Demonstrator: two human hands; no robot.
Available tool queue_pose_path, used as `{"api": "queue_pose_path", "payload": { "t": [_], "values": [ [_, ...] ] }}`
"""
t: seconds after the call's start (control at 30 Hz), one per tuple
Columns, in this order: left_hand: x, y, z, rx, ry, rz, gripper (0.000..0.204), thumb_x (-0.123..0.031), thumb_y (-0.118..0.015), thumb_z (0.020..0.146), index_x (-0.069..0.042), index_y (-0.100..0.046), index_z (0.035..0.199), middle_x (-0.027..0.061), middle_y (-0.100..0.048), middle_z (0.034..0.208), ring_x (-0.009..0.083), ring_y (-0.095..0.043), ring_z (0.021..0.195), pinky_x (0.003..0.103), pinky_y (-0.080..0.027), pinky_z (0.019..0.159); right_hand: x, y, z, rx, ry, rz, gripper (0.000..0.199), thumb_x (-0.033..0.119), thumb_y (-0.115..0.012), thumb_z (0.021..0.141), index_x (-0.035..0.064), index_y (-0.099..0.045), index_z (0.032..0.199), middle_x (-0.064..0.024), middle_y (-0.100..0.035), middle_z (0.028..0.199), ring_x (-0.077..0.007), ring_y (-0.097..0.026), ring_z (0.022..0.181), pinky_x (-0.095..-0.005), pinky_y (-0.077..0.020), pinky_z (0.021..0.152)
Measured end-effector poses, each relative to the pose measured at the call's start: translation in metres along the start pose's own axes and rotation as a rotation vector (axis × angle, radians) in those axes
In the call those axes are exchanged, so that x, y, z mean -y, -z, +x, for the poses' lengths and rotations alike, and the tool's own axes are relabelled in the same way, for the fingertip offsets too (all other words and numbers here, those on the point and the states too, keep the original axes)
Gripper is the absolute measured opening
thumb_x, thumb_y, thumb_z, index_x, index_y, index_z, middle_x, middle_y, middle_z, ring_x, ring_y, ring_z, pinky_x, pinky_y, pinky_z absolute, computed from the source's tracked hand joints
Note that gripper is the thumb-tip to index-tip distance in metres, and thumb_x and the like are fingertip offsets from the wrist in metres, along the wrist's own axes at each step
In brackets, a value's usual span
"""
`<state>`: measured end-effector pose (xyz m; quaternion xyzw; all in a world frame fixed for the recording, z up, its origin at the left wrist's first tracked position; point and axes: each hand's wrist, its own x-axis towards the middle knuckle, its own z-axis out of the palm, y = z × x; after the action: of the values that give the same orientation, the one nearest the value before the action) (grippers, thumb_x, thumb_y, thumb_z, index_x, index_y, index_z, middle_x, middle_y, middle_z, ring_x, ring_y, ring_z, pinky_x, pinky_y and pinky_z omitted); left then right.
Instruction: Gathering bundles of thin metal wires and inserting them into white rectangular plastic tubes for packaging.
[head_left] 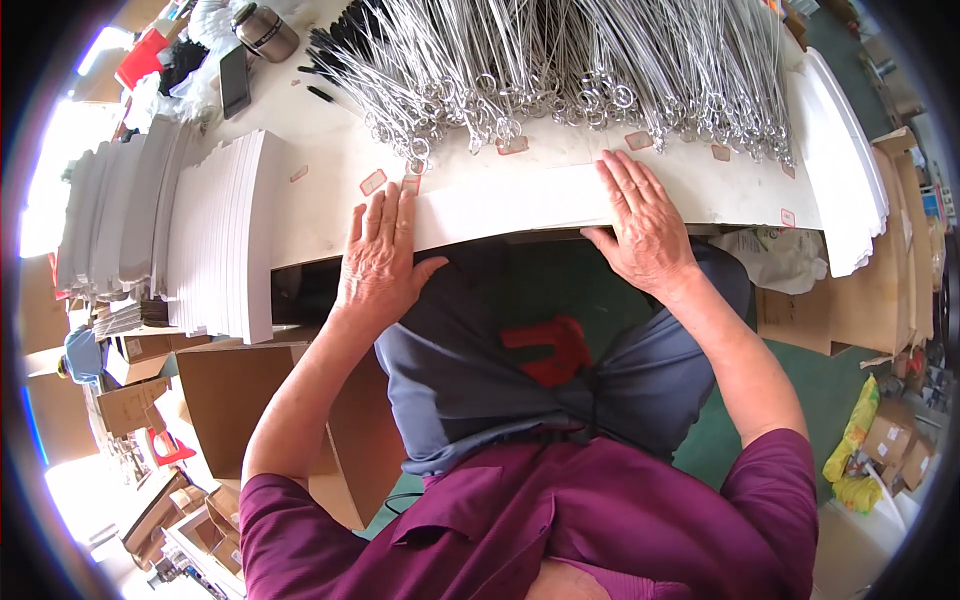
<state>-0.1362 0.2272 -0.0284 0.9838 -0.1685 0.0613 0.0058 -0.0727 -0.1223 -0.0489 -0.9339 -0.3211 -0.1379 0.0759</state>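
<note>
A long, narrow, flat white carton or folded card (510,207) lies along the near edge of the table. My left hand (378,262) rests at its left end, fingers stretched forward and thumb out to the side. At the other end my right hand (640,225) lies flat, fingers extended over the card and thumb at its near edge. Neither hand grips anything. Just beyond, a large heap of thin silvery metal rods (560,70) with ring-shaped ends points toward me.
Stacks of flat white cartons (215,235) stand at the table's left, with more white pieces (840,170) at the right end. A metal flask (265,33) and a phone (234,82) sit at the far left. An open cardboard box (245,400) is beside my left leg.
</note>
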Motion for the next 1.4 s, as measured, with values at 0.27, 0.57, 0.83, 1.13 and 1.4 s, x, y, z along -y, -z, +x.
{"api": "queue_pose_path", "payload": {
  "t": [0.27, 0.57, 0.83, 1.13, 1.4],
  "values": [
    [0.000, 0.005, -0.015, -0.117, -0.054, 0.002, 0.068, -0.016, -0.075, 0.084, 0.011, -0.048, 0.140, 0.0336, -0.051, 0.143, 0.0475, -0.047, 0.136, 0.056, -0.035, 0.117, -0.018, 0.009, -0.016, -0.131, 0.141, 0.224, 0.060, 0.013, -0.080, 0.081, -0.0019, -0.059, 0.135, -0.0124, -0.058, 0.144, -0.0299, -0.053, 0.136, -0.0420, -0.0424, 0.117],
    [-0.070, 0.059, 0.006, 0.255, -0.080, -0.615, 0.069, -0.027, -0.082, 0.081, 0.005, -0.054, 0.135, 0.0270, -0.067, 0.118, 0.0431, -0.066, 0.108, 0.046, -0.054, 0.094, 0.038, 0.037, -0.009, -0.156, 0.334, 0.318, 0.041, 0.003, -0.070, 0.083, -0.0012, -0.069, 0.124, -0.0132, -0.067, 0.131, -0.0304, -0.059, 0.131, -0.0462, -0.0455, 0.114],
    [-0.081, 0.039, -0.003, 0.143, 0.054, -0.619, 0.057, -0.023, -0.082, 0.079, 0.001, -0.056, 0.124, 0.0220, -0.068, 0.107, 0.0414, -0.069, 0.100, 0.047, -0.057, 0.085, 0.058, 0.043, -0.029, -0.396, -0.056, 0.457, 0.053, 0.012, -0.084, 0.081, -0.0001, -0.064, 0.128, -0.0168, -0.066, 0.116, -0.0339, -0.065, 0.108, -0.0424, -0.0551, 0.092],
    [-0.094, 0.029, -0.033, 0.143, 0.142, -0.645, 0.064, -0.018, -0.086, 0.076, 0.001, -0.056, 0.129, 0.0211, -0.069, 0.112, 0.0395, -0.070, 0.103, 0.045, -0.058, 0.088, 0.103, 0.012, -0.053, -0.392, -0.364, 1.056, 0.033, 0.006, -0.076, 0.094, -0.0044, -0.068, 0.124, -0.0134, -0.074, 0.093, -0.0168, -0.072, 0.080, -0.0290, -0.0588, 0.072],
    [-0.106, 0.028, -0.028, 0.222, 0.196, -0.761, 0.078, -0.019, -0.086, 0.076, -0.009, -0.046, 0.142, 0.0224, -0.070, 0.116, 0.0404, -0.070, 0.108, 0.045, -0.059, 0.090, 0.105, 0.011, -0.055, 0.010, -0.625, 1.542, 0.022, 0.017, -0.067, 0.103, -0.0042, -0.072, 0.109, -0.0059, -0.074, 0.086, -0.0094, -0.068, 0.078, -0.0254, -0.0564, 0.070]
  ]
}}
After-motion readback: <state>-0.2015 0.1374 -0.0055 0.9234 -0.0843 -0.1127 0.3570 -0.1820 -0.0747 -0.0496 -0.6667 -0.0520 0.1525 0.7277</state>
